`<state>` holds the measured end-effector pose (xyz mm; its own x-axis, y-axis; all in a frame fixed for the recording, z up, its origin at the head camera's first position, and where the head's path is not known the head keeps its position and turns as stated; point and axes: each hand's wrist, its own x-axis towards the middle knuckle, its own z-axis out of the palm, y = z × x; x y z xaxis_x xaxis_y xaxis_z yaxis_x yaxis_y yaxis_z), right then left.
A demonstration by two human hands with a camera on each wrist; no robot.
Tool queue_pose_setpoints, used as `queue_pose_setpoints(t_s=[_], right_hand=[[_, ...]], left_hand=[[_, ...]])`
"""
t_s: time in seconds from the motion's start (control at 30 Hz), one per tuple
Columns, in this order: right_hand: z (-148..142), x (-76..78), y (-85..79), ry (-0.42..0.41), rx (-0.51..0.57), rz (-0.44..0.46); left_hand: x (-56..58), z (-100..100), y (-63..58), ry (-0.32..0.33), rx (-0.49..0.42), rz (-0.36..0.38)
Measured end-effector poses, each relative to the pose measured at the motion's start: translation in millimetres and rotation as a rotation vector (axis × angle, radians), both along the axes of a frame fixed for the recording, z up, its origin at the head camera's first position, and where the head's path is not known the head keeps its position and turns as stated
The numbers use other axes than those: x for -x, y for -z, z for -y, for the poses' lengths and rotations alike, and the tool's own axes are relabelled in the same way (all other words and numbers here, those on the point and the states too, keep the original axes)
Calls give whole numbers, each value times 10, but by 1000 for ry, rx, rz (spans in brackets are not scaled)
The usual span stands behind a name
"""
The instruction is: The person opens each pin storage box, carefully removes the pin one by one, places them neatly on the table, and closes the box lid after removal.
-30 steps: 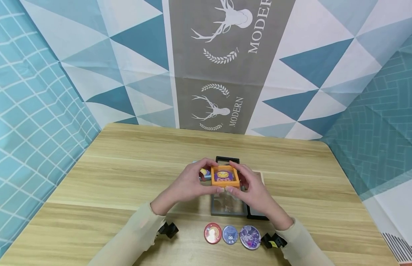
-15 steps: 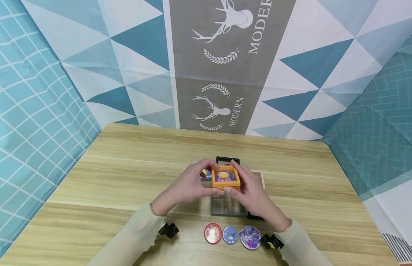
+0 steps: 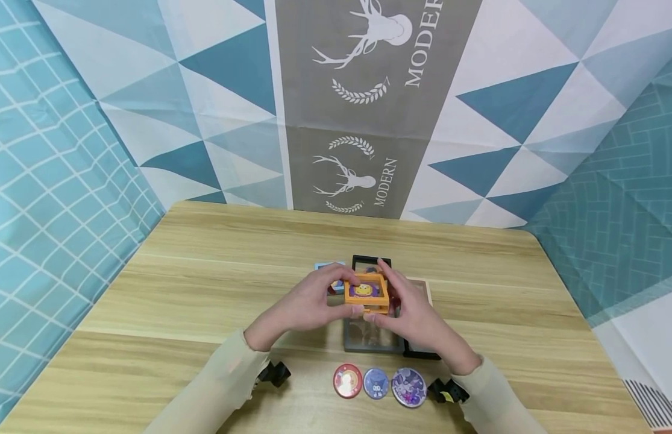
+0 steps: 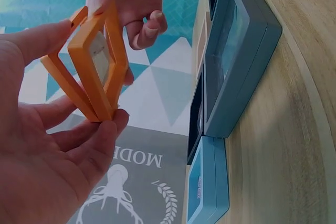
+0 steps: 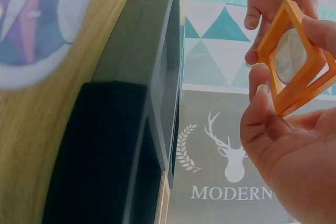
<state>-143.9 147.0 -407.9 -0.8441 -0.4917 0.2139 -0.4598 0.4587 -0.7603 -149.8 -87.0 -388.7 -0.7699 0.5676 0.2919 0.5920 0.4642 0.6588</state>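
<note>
Both hands hold a small square orange display frame [image 3: 366,300] above the other frames. Its two halves spread apart along one side and meet at the opposite edge, as the left wrist view shows. Inside sits a round badge [image 3: 363,290] with a yellow character on purple; its pale back [image 4: 100,56] faces the left wrist camera. My left hand [image 3: 308,300] grips the frame's left side between thumb and fingers. From the right, my right hand [image 3: 414,310] pinches it, thumb at the near edge and a finger at the far corner.
Below the hands lie a grey frame [image 3: 372,348], a light blue frame [image 3: 330,265], a black frame [image 3: 371,258] and a beige-edged one [image 3: 429,290]. Nearer the person, a red badge [image 3: 347,381], a blue badge [image 3: 375,383] and a purple badge [image 3: 408,387] stand in a row.
The orange frame has tilted and dropped slightly, and a gap now shows between its halves at the near side. The hands shifted a little with it; the badges on the table stayed put.
</note>
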Motion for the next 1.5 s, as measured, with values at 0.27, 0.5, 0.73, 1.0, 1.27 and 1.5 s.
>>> queue_pose_setpoints(t_s=[0.27, 0.5, 0.73, 1.0, 1.27, 1.5], right_hand=[[2, -6, -9, 24, -65, 27], [16, -15, 4, 21, -116, 46], [34, -36, -3, -5, -175, 64], [21, -35, 4, -51, -198, 53], [-67, -6, -36, -11, -306, -61], [-73, 6, -90, 113, -275, -164]], left_hand=[[19, -12, 13, -50, -20, 75], [33, -3, 15, -96, -72, 176], [49, 30, 8, -75, -103, 296], [65, 38, 25, -102, -54, 340], [72, 40, 49, -150, -42, 357], [90, 21, 107, -214, -29, 396]])
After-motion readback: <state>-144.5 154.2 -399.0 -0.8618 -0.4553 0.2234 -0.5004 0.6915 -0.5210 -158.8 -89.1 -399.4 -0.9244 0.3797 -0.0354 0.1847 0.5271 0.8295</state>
